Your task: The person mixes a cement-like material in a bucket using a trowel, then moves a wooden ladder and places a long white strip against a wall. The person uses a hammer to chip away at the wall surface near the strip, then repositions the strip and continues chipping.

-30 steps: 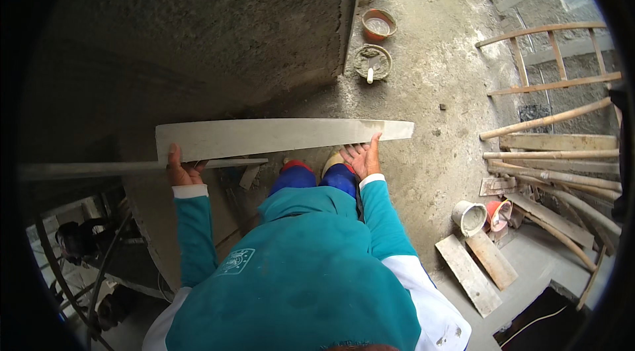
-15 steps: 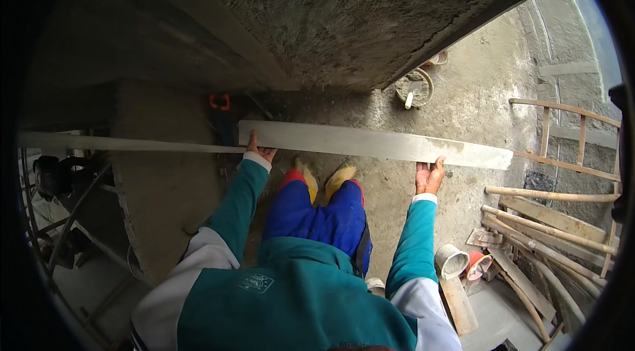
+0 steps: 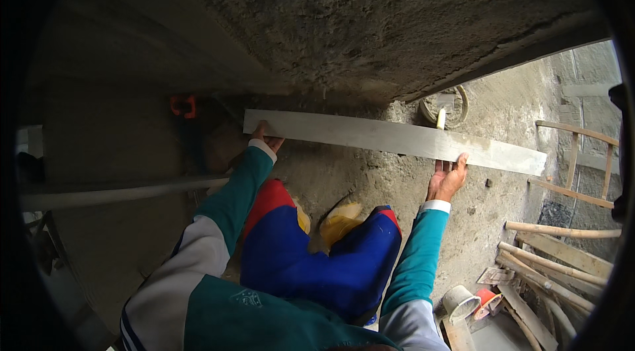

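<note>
The left hand (image 3: 267,137) grips a long pale board (image 3: 364,135) near its left end, and the right hand (image 3: 448,180) grips its lower edge toward the other end. The board stretches crosswise in front of the yellow boots (image 3: 340,221), near the rough wall (image 3: 370,27); whether they touch, I cannot tell. Beyond the board's right half sits a round bucket (image 3: 465,108) with a trowel (image 3: 441,118).
</note>
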`<state>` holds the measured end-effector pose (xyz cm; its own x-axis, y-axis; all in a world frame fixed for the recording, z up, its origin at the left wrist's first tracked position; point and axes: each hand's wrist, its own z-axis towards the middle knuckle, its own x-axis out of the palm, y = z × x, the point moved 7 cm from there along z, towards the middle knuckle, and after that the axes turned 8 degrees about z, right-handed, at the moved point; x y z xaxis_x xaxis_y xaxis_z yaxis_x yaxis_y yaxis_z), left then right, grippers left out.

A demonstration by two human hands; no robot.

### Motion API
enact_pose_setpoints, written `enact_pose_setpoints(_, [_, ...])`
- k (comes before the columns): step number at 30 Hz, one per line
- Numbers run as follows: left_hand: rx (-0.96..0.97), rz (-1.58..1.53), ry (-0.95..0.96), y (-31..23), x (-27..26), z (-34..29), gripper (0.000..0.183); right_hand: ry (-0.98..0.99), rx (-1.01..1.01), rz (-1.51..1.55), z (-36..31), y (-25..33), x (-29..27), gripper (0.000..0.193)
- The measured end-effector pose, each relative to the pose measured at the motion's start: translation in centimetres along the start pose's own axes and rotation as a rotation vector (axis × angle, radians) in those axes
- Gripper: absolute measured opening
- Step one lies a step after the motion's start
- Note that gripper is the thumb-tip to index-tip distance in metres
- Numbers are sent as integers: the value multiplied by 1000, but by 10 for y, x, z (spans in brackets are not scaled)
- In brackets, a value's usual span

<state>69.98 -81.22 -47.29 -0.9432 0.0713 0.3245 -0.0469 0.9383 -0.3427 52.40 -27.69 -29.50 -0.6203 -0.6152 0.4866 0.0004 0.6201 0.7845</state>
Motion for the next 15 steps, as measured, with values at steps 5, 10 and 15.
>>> enact_pose_setpoints(5, [252, 192, 193, -34, 25, -13, 64, -23, -139, 58, 30, -25, 26, 54])
enact_pose_setpoints(10, [275, 233, 212, -52, 49, 6, 72, -43, -115, 104, 77, -76, 47, 43])
enact_pose_setpoints(15, [269, 254, 189, -49, 52, 33, 72, -44, -146, 47, 99, -97, 60, 42])
